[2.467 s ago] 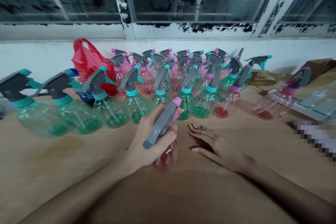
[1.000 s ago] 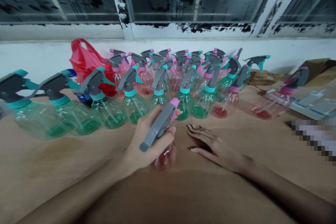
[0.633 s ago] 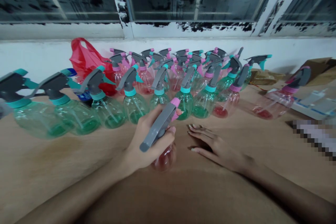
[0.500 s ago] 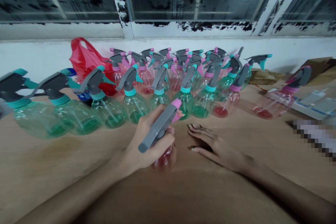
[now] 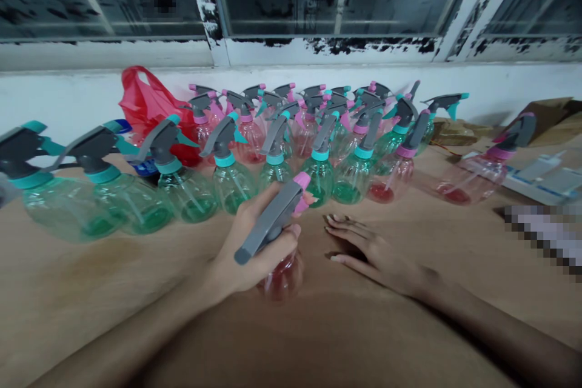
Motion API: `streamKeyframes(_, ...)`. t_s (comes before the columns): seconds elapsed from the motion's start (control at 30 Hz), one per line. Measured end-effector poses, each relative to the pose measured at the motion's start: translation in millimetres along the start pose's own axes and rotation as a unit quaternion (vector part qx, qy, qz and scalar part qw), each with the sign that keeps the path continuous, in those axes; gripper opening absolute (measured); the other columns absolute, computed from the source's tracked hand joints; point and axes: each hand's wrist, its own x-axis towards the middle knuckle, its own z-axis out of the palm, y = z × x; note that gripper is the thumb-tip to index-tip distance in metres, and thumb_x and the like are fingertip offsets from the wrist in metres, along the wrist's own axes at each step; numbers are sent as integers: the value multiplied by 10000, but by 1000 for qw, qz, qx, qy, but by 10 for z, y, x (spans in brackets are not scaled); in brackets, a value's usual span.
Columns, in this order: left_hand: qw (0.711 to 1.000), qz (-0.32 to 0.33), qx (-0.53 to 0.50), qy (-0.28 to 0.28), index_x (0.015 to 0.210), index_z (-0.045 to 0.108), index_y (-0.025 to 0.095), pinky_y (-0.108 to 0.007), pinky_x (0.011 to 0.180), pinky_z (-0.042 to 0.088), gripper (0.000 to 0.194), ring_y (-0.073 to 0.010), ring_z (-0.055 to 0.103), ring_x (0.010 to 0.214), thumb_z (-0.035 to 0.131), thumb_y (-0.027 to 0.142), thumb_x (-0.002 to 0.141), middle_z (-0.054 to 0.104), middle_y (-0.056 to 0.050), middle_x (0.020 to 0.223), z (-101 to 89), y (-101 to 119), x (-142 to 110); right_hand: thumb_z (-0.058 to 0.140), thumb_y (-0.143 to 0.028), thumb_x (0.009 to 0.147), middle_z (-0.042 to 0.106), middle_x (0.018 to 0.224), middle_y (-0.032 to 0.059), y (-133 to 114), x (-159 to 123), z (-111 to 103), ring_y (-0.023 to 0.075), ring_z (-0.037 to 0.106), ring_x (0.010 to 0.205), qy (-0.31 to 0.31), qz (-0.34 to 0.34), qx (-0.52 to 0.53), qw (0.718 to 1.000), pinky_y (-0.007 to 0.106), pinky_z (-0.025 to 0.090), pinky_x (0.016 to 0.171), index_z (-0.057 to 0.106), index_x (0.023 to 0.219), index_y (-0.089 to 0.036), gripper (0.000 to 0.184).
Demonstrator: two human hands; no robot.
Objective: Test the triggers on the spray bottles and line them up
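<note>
My left hand [image 5: 259, 242] is wrapped round the neck of a pink spray bottle [image 5: 279, 282] with a grey head and a pink nozzle that points away from me. The bottle's base is low over the table or on it; I cannot tell which. My right hand [image 5: 370, 251] lies on the table to the right of that bottle, its fingers stretched out and holding nothing. Just beyond my hands stands a row of green spray bottles [image 5: 234, 185] with grey heads and turquoise collars. A pink spray bottle [image 5: 393, 179] ends that row on the right.
Behind the row, several more pink spray bottles [image 5: 251, 136] and green ones crowd toward the wall. A red plastic bag [image 5: 150, 106] sits at the back left. Apart on the right stands another pink spray bottle [image 5: 477, 176], near a brown cardboard box [image 5: 552, 118] and a white tray [image 5: 531, 188].
My left hand and the pink spray bottle in it have shifted slightly to the left. My right hand stays flat in the same place.
</note>
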Motion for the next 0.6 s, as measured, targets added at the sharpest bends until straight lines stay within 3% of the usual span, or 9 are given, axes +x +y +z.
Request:
streamKeyframes(0.13,999,5,-32,-38,965,535,185,-262,624,460,347,-145,554,624,467,85,640,492,53,608,-4,4,0,459,-453,852,406,1378,39,-7,2,-4,217,330,1282,-9,4,-8,1000,457,299,1052,371,1325,-252,521)
streamKeyframes(0.6,997,-7,-60,-39,940,530,195,-270,602,446,320,-154,547,600,470,93,642,433,61,579,4,10,-7,453,-460,852,404,1379,36,-9,0,-13,222,327,1284,-10,5,-15,1000,464,301,1051,355,1334,-261,531)
